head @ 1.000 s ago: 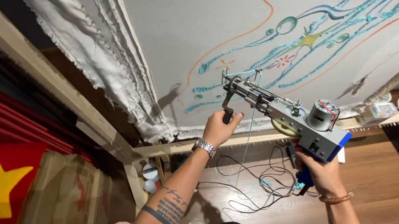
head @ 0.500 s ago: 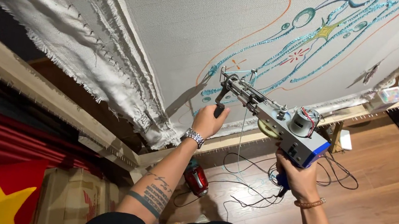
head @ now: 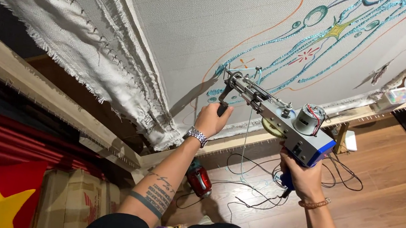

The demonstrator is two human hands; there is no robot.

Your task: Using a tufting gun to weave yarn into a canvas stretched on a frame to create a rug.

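- Left hand (head: 211, 119) grips the front handle of a grey-and-blue metal tufting gun (head: 281, 118).
- Right hand (head: 303, 177) holds its rear grip against white stretched cloth (head: 218, 19).

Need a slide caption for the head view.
Both hands hold a tufting gun against stretched cloth bearing a blue line design.

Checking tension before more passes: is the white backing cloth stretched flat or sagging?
Stretched flat: the backing cloth shows no sag; only its frayed edge bunches along the wooden frame.

Silver wristwatch (head: 196, 136), beaded bracelet (head: 314, 204), forearm tattoos (head: 160, 195)
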